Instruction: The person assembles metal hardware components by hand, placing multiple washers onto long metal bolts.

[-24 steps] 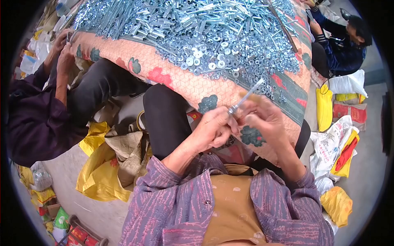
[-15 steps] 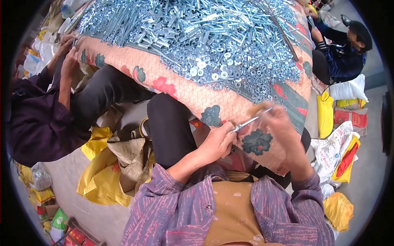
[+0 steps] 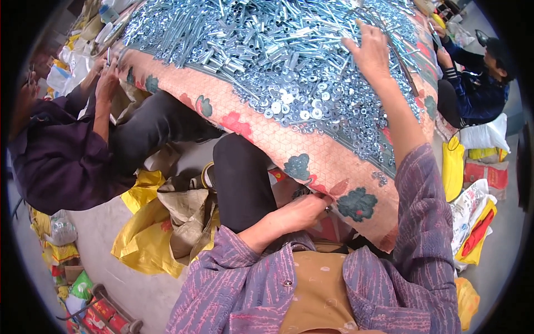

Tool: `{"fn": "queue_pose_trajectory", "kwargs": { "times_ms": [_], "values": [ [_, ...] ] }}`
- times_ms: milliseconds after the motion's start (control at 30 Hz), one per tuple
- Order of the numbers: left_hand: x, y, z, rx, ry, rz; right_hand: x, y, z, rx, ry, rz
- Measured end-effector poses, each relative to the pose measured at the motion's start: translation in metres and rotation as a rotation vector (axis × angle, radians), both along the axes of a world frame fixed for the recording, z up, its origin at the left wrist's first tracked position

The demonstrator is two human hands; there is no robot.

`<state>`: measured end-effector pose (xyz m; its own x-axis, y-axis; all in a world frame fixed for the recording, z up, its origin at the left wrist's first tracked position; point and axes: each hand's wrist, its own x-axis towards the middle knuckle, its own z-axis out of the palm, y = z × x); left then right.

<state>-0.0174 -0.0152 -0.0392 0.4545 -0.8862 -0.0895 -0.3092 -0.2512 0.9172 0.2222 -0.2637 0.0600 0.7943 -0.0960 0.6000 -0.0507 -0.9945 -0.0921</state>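
Observation:
My right hand point(image 3: 371, 54) reaches over the far right of a large heap of shiny metal rods and tubes point(image 3: 261, 33), its fingers apart and nothing seen in them. Nearer to me lie many flat washers point(image 3: 286, 99) and small nuts. My left hand point(image 3: 305, 212) is closed low at the near edge of the floral cloth point(image 3: 267, 133); what its fingertips pinch, if anything, is too small to make out. A few small nuts point(image 3: 380, 178) sit apart from the heap on the cloth, beside my right sleeve.
On the left a person in a dark purple top point(image 3: 61, 156) works at the same heap. Another person in dark blue point(image 3: 475, 92) sits at the far right. Yellow sacks point(image 3: 142, 236) lie on the floor by my left knee. Other sacks point(image 3: 473, 217) lie on the right.
My right hand has left the bolt-like metal piece near my left hand and moved up and away over the heap. My left hand has dropped slightly; the metal piece no longer shows.

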Motion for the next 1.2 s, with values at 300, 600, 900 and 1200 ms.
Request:
{"fn": "queue_pose_trajectory", "kwargs": {
  "times_ms": [300, 600, 900, 1200],
  "values": [
    [0.002, -0.002, 0.009, 0.077, -0.003, -0.026, 0.053, -0.013, 0.033, -0.253, 0.734, -0.066],
    [0.002, -0.007, 0.007, 0.093, -0.022, -0.041, 0.063, -0.015, 0.03, -0.364, 0.729, -0.093],
    [0.025, 0.008, 0.038, -0.193, 0.292, -0.01, 0.038, -0.018, 0.023, -0.367, 0.615, 0.009],
    [0.039, 0.021, 0.07, -0.135, 0.48, 0.1, 0.017, -0.031, 0.034, -0.307, 0.626, 0.178]
  ]
}}
